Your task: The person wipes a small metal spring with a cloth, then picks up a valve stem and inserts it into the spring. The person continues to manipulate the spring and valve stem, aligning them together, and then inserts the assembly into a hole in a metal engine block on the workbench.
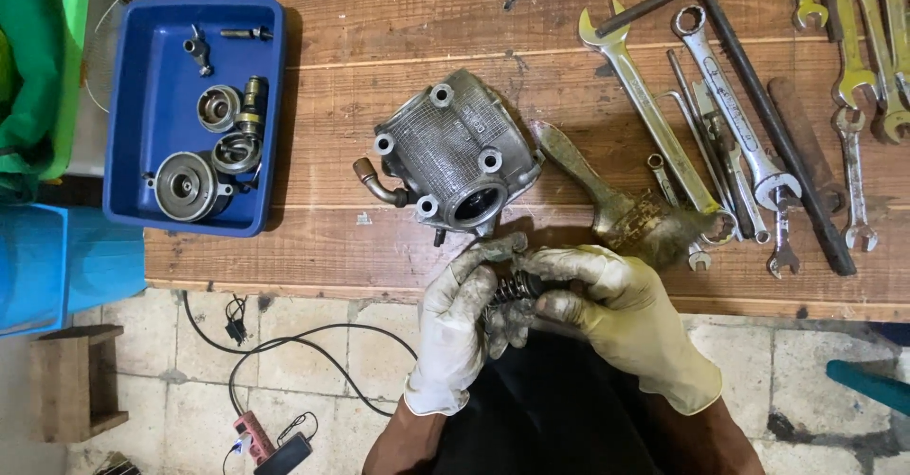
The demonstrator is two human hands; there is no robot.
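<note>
Blue plastic tray (133, 105) at left holds round steel parts. Cast aluminium cylinder head (453, 160) sits mid-bench. Left hand (462, 328) and right hand (616, 319), in grimy gloves, pinch the coiled valve spring (512, 290) over the bench edge; best keep it square, thumbs braced. Steel spanners (758, 124) at right.

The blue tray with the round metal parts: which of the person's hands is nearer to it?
Left. The left hand is at the table's front edge, right of and below the blue tray. The right hand is farther right, and both hands hold a small spring.
</note>
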